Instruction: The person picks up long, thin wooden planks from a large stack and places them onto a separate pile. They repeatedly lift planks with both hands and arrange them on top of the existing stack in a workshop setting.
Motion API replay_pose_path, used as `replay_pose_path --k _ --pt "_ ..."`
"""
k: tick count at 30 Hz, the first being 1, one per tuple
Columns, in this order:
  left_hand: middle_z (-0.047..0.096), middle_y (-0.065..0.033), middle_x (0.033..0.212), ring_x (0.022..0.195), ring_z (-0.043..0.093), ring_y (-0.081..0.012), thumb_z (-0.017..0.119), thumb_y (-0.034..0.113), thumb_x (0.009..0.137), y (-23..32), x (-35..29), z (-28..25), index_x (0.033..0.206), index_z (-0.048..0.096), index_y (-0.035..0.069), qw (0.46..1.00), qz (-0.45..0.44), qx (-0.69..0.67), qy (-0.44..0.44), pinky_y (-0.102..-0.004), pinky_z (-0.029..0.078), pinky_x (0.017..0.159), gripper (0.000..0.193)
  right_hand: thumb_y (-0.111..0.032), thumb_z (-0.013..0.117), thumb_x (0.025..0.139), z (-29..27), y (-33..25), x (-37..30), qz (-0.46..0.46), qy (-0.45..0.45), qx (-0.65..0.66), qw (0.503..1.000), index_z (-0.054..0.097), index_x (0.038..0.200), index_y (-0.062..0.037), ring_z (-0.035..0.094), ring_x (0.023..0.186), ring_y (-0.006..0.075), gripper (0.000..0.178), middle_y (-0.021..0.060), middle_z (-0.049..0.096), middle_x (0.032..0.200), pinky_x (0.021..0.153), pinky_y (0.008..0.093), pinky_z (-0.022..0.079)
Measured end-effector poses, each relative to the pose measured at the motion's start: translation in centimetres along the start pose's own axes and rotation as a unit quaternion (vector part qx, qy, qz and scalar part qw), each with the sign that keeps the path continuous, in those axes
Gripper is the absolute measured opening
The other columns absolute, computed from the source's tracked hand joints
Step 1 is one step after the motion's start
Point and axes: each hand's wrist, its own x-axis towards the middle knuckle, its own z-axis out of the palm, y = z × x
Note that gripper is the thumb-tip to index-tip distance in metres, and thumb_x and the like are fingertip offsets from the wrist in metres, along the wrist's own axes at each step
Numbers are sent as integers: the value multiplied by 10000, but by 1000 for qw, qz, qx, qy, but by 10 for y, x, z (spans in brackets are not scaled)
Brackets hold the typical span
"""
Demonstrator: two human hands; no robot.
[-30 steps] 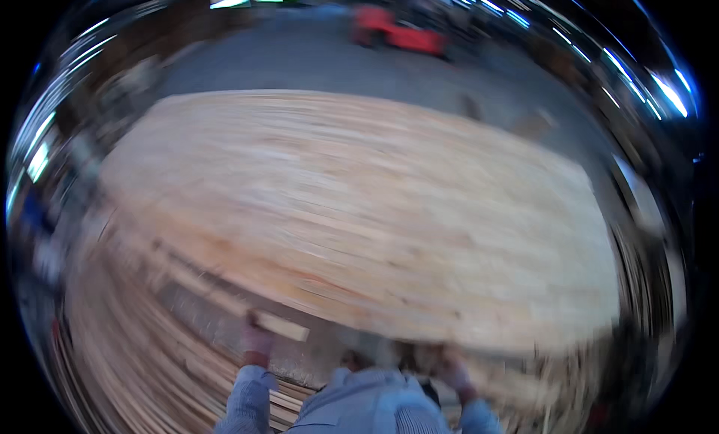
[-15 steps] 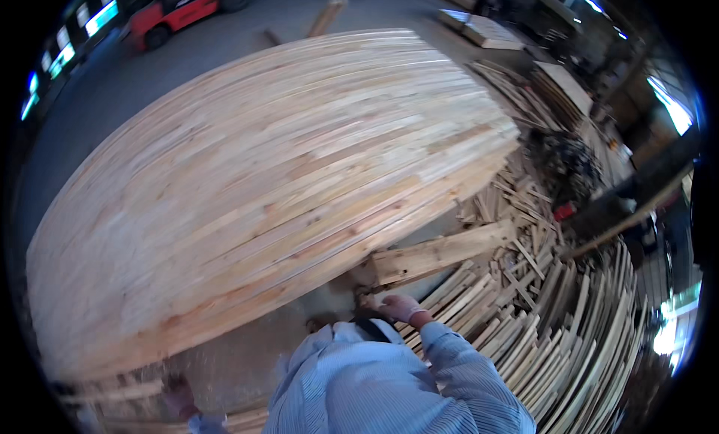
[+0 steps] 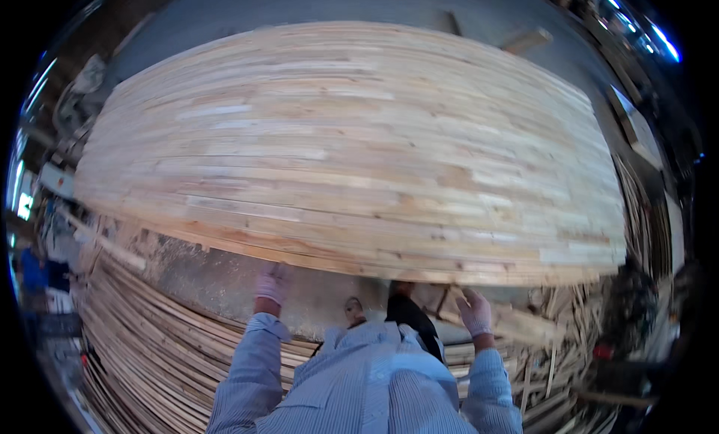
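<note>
A wide layer of long pale wooden boards (image 3: 352, 157), laid side by side, fills the middle of the view. At its near edge, left of my body, is my left hand (image 3: 273, 282) in a thin whitish glove. Its blurred fingers stretch toward the edge, and I cannot tell whether they touch it. My right hand (image 3: 474, 312), gloved too, sits just below the same edge on the right. Its fingers and thumb are apart, with nothing seen between them.
Long thin wood strips (image 3: 150, 344) lie piled behind me on the left. Scrap pieces (image 3: 539, 359) and a thick beam (image 3: 517, 323) lie at the right. Beyond the boards, a timber end (image 3: 526, 41) juts over the grey floor (image 3: 352, 5). My shoe (image 3: 354, 308) shows below the edge.
My view has swung left, so the boards now lie straight across it. Both hands have come up to the near edge; the left was low and far out before. The red forklift has left view.
</note>
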Motion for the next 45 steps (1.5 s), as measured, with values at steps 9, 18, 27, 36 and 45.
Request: replay_pose_path --k 9,18,27,36,45 --pt "468 5 605 491 491 -187 578 400 971 -58 15 188 723 484 202 986 3 -13 168 -361 388 486 331 -231 702 890 -33 -17 98 -185 80 44 979 708 1050 36 682 894 343 312 186 717 984 827 417 529" --pt "637 -238 1286 1187 628 -380 611 559 919 -118 94 201 1320 583 -17 901 27 280 330 -452 487 983 702 -346 644 953 -62 -85 151 -338 -67 24 938 719 1179 -31 697 1038 377 395 203 716 1157 896 429 558" --pt "655 -198 1276 1113 663 -336 619 579 900 -98 97 182 1311 622 52 927 19 169 334 -442 520 931 669 -361 586 978 -51 -113 141 -322 -18 50 945 727 990 -4 701 787 337 384 194 726 882 723 442 560" --pt "578 -248 1352 1186 615 -412 635 526 895 22 -13 273 1374 499 7 874 28 310 374 -466 513 977 719 -379 546 1014 -21 -97 162 -285 -48 -10 957 714 1006 -48 688 706 259 371 132 723 768 651 402 558" --pt "438 -283 1492 1341 489 -423 694 438 888 108 18 263 1399 468 -32 792 153 385 449 -451 417 1107 730 -206 532 1055 23 -72 169 -56 -97 285 952 632 1016 -69 569 769 163 174 36 593 887 613 302 504"
